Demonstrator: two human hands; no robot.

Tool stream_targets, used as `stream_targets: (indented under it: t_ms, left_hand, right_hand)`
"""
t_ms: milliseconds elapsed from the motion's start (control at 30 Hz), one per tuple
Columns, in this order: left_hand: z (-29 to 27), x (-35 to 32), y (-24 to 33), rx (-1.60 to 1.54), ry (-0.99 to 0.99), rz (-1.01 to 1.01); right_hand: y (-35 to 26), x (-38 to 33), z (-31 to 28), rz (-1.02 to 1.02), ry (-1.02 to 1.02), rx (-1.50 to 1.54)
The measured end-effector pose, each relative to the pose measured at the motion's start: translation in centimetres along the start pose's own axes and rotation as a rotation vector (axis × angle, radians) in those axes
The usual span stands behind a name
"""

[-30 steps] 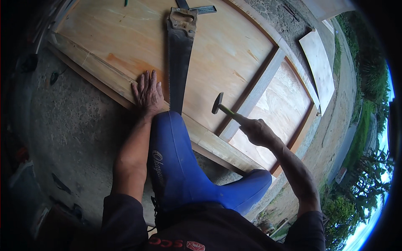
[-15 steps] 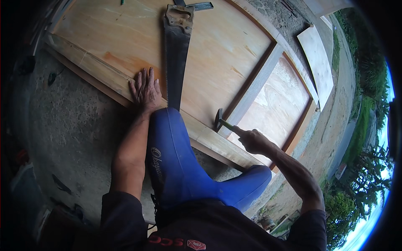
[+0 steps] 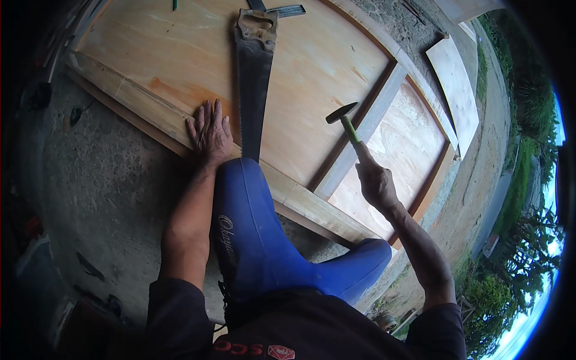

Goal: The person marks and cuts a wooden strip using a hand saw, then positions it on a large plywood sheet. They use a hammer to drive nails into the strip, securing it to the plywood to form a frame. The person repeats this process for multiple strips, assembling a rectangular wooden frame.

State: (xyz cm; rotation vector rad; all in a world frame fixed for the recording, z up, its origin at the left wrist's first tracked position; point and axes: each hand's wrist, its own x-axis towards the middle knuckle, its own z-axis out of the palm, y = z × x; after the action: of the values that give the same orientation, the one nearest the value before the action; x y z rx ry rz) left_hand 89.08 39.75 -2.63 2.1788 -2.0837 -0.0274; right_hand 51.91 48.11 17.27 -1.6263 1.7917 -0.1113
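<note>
My right hand (image 3: 377, 182) is wrapped round the green handle of a hammer (image 3: 350, 126). The hammer's dark head hangs above the wooden crossbar (image 3: 375, 117) of a framed plywood panel (image 3: 312, 78). My left hand (image 3: 211, 133) lies flat with fingers spread on the panel's near edge rail and the plywood beside it. Just right of that hand a handsaw (image 3: 254, 90) rests on the panel. Its worn wooden grip points away from me, and the blade's near end meets my blue-clad knee.
By the saw grip lies a dark metal square (image 3: 287, 10). A small green pencil-like stick (image 3: 175, 5) sits at the panel's far left. A pale board (image 3: 454, 90) leans beyond the right edge. Rough concrete floor (image 3: 114, 180) spreads on the left, with a dirt path and plants on the right.
My right hand has lifted the hammer up and away from the joint of crossbar and near rail. The left hand stays on the panel, nearly unmoved.
</note>
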Motion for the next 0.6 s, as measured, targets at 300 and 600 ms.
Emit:
stream_targets:
  t_ms: [300, 600]
  left_hand:
    - [0.0, 0.2, 0.3, -0.010, -0.015, -0.009]
    - [0.0, 0.2, 0.3, -0.004, -0.033, -0.016]
  right_hand:
    - [1.2, -1.0, 0.6, -0.039, -0.106, 0.023]
    - [0.7, -2.0, 0.9, 0.068, -0.097, 0.009]
